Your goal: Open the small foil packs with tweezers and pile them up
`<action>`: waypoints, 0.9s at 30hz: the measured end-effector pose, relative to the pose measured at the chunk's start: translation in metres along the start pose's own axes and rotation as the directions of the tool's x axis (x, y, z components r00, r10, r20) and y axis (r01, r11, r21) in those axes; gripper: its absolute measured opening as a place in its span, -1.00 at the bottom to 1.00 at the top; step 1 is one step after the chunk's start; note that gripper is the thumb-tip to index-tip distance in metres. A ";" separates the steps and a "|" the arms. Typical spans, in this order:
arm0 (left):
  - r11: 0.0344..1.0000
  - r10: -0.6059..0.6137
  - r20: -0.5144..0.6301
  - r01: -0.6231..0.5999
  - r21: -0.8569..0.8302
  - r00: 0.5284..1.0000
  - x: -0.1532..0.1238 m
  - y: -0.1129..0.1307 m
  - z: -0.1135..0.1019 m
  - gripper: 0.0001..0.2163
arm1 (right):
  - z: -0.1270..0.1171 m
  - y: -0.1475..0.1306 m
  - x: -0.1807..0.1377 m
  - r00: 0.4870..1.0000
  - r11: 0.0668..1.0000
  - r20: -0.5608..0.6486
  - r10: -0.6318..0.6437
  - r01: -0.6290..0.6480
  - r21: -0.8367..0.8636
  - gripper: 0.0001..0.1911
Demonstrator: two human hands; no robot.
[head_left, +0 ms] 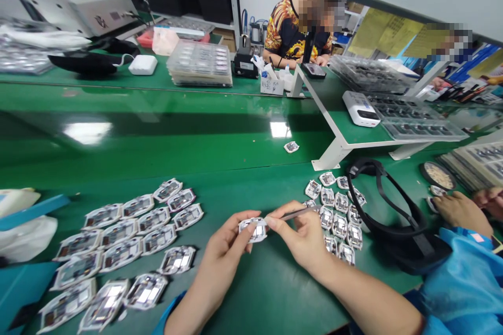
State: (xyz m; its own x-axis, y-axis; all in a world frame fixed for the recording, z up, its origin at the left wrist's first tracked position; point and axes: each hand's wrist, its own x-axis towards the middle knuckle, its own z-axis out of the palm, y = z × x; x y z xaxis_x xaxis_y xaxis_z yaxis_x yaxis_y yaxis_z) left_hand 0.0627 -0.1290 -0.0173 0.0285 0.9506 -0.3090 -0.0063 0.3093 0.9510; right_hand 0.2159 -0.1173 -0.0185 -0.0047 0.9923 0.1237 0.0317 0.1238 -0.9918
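Between the thumb and fingers of my left hand (231,243) is a small white-framed watch case (257,230) with silvery electronic parts inside. My right hand (301,235) pinches slim metal tweezers (296,213), their back end pointing to the right. The fingertips of the right hand are at the right edge of the watch case, and the tweezers' tip is hidden by them. To the left of my hands lie rows of similar watch cases (121,254). Another cluster of watch cases (340,224) lies just right of my right hand.
A black headband visor (404,235) lies at the right, near a co-worker's hand (463,214). A raised green shelf (334,99) carries a white device (361,109) and trays (416,125). One lone watch case (291,147) sits farther back. Another person (291,31) sits opposite.
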 end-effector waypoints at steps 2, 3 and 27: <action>1.000 -0.011 -0.017 0.010 -0.018 1.000 0.001 -0.002 0.001 -0.66 | 0.001 0.001 -0.002 0.999 0.999 0.001 -0.032 0.032 -0.034 -0.94; 0.999 -0.019 -0.023 0.018 -0.029 1.000 0.002 -0.003 0.002 -0.66 | 0.001 0.001 -0.002 0.999 0.997 0.003 -0.054 0.054 -0.049 -0.95; 0.988 -0.070 0.079 0.080 -0.133 0.994 -0.005 0.000 0.000 -0.75 | -0.005 0.004 0.009 0.989 0.991 0.111 0.099 -0.108 0.084 -0.88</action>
State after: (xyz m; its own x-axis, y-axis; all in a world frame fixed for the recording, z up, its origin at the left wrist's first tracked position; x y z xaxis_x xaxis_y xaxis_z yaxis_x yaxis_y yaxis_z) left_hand 0.0627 -0.1338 -0.0162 0.1080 0.9216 -0.3728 -0.1366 0.3852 0.9127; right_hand 0.2209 -0.1078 -0.0209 -0.1124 0.9934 0.0210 -0.0524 0.0152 -0.9985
